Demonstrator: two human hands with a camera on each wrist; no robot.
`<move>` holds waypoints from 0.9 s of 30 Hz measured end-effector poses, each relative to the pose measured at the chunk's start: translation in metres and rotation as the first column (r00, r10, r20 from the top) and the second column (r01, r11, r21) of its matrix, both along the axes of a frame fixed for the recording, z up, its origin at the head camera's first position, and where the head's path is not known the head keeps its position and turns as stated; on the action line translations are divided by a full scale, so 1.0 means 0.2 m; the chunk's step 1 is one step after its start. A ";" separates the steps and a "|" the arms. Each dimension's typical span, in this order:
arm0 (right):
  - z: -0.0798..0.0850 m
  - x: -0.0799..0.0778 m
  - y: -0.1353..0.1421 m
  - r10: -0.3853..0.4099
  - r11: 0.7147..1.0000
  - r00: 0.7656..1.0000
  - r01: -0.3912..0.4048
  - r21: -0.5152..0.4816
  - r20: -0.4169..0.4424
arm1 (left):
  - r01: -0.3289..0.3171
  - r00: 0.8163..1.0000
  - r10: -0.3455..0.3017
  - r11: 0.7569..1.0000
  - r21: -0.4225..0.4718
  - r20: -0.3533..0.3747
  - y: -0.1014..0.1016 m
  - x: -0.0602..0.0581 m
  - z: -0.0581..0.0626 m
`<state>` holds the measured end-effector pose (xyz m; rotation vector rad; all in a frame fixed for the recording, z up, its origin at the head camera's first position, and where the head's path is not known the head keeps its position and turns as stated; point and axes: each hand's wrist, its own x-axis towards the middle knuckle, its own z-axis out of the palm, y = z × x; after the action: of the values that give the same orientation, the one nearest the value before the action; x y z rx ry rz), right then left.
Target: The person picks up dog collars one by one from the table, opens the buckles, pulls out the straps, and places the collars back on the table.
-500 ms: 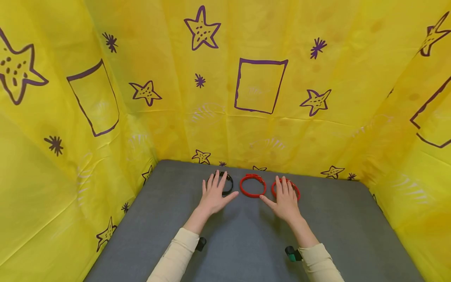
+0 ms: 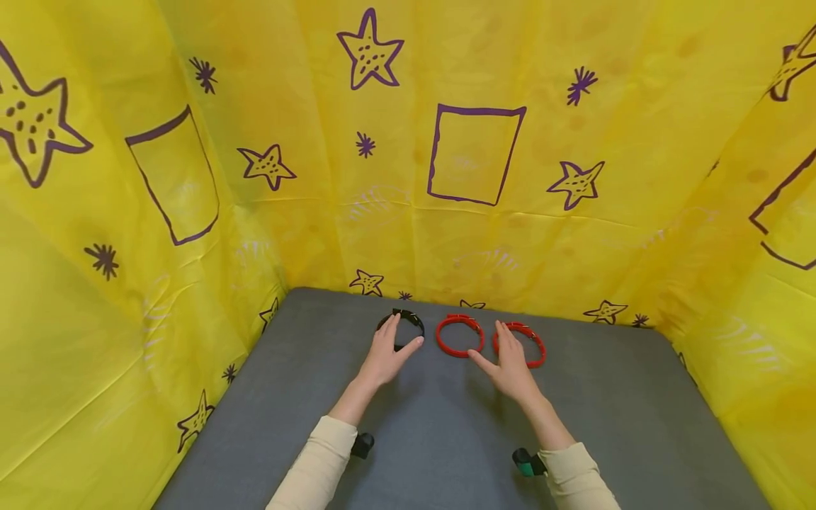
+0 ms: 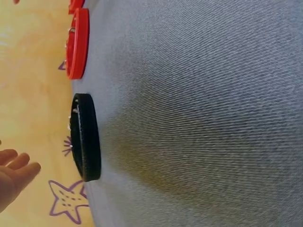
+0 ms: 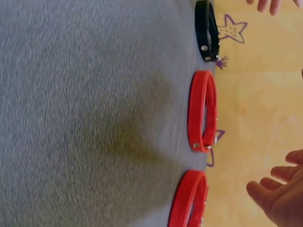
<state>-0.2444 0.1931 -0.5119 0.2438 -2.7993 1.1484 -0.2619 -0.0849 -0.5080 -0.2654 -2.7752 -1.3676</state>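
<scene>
Three buckled collars stand in a row as closed loops on the grey surface. The black collar (image 2: 417, 321) is at the left, one red collar (image 2: 455, 353) in the middle and a second red collar (image 2: 540, 346) at the right. My left hand (image 2: 381, 359) hovers over the near left side of the black collar, thumb spread from straight fingers. My right hand (image 2: 513, 367) overlaps the left part of the right red collar, its thumb tip by the middle one. Both wrist views show the hands raised above the collars, holding nothing.
The grey tabletop (image 2: 440, 439) is enclosed at the back and sides by yellow cloth walls (image 2: 306, 234) with purple stars and outlines. The collars stand near the back edge, close to the rear wall. Black straps (image 2: 363, 445) show at both wrists.
Both hands have turned more edge-on, and their spread fingers have come closer together. The collars stay where they were; the head view has shifted slightly.
</scene>
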 end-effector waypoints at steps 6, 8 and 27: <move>-0.01 -0.01 -0.03 0.024 0.997 1.000 -0.024 -0.073 -0.002 | -0.060 0.998 0.059 0.985 0.162 0.012 -0.02 0.00 -0.03; -0.01 0.00 -0.05 0.030 0.994 1.000 -0.030 -0.106 -0.001 | -0.075 0.997 0.074 0.972 0.224 0.013 -0.02 0.00 -0.04; -0.10 -0.02 -0.24 0.028 0.919 0.992 0.022 -0.393 0.121 | -0.120 0.992 0.123 0.857 0.501 0.027 -0.07 0.01 -0.12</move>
<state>-0.2482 0.1445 -0.5327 0.1426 -2.5833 1.7472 -0.2597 -0.0997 -0.5320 -0.0677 -2.2631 -1.9707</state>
